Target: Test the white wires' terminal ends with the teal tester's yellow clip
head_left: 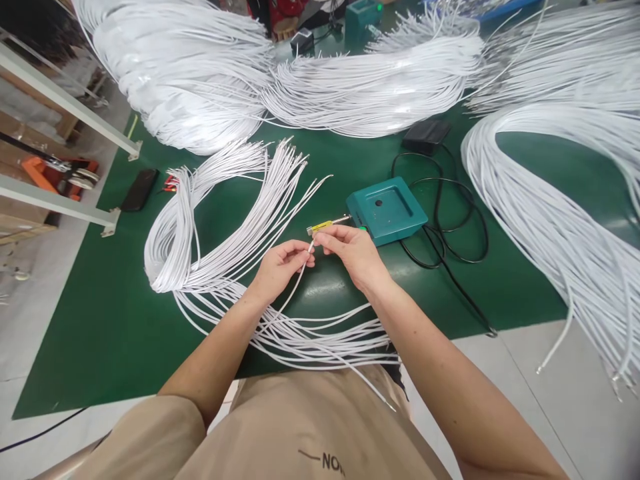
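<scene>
My left hand point(280, 263) pinches one thin white cable point(300, 277) near its end, over the green mat. My right hand point(350, 248) is closed beside it, fingertips meeting the same cable end near a small yellow-handled tool point(323, 226). That tool's metal tip points at a teal box point(387, 210) just to the right. A loose bundle of white cables point(220, 227) curves from the upper left round to the mat's front edge under my forearms.
Large heaps of white cables point(190, 73) fill the back and the right side point(555, 220). A black cord point(450, 227) loops from the teal box to a black pedal point(427, 135). A black phone point(140, 189) lies at the left. Metal frame bars point(60, 100) stand beyond the table's left edge.
</scene>
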Available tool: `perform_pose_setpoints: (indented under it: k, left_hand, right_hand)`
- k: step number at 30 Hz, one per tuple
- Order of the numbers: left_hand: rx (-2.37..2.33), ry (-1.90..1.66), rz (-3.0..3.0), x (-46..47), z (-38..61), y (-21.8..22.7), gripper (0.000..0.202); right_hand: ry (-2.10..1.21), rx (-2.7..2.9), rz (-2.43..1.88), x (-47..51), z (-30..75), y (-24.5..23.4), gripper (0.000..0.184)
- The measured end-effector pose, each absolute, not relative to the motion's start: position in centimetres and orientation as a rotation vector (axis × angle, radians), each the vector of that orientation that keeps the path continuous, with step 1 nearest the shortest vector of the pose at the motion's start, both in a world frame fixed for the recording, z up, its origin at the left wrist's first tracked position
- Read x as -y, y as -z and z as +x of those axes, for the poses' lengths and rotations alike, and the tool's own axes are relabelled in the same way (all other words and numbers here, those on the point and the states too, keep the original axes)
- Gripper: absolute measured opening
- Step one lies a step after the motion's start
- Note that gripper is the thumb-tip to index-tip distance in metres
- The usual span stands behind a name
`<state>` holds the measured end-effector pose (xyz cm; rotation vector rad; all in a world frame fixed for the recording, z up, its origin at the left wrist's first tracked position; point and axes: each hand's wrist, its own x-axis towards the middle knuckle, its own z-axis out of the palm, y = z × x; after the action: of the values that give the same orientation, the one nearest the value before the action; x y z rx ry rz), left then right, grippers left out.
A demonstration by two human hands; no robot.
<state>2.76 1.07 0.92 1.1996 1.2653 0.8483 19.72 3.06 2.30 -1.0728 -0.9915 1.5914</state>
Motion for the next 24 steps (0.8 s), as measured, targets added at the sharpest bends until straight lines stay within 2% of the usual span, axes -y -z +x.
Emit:
perform_pose_setpoints:
  k: [7, 16, 24]
  left_hand:
    - [-1.275, -0.908, 1.093, -0.9, 2.9, -1.1, 0.024]
    - [-1.247, -0.965, 1.010, -1.1, 2.7, -1.2, 0.025]
    - [-1.296, -0.974, 1.100, -1.3, 2.3, -1.1, 0.026]
  right_hand:
    - [-1.486, 1.070, -1.136, -3.1, 19.0, -2.4, 0.013]
    - [-1.569, 1.230, -1.332, -2.9, 19.0, -2.4, 0.008]
    - [-1.540, 1.248, -1.225, -3.9, 18.6, -3.2, 0.031]
